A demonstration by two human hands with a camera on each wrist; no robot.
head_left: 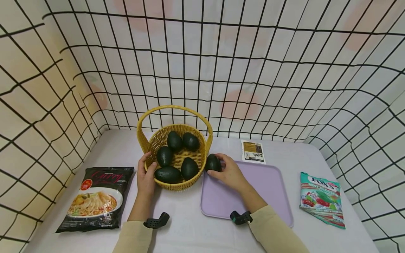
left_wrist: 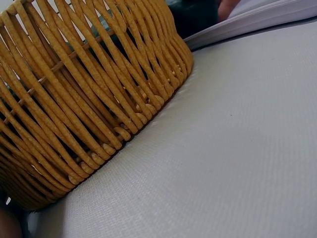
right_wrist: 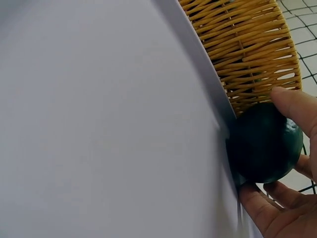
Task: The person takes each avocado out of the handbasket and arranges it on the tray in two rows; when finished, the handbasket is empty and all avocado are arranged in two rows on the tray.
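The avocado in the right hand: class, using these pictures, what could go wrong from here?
1. The avocado looks smooth and glossy, so it might slip from the right hand onto the tray.
2. It sits close beside the basket; a sideways bump could jolt the basket, though the left hand grips its rim.
3. Five avocados already lie inside, so dropping in another could bruise them.

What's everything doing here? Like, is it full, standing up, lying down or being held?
Basket, upright, five avocados inside.
Sixth avocado, looks whole, held beside the basket.
Tray, lying flat.
Noodle bag, lying flat.
Candy bag, lying down.
Packet, lying flat.
Left hand, holding the basket's rim.
Right hand, gripping the sixth avocado.
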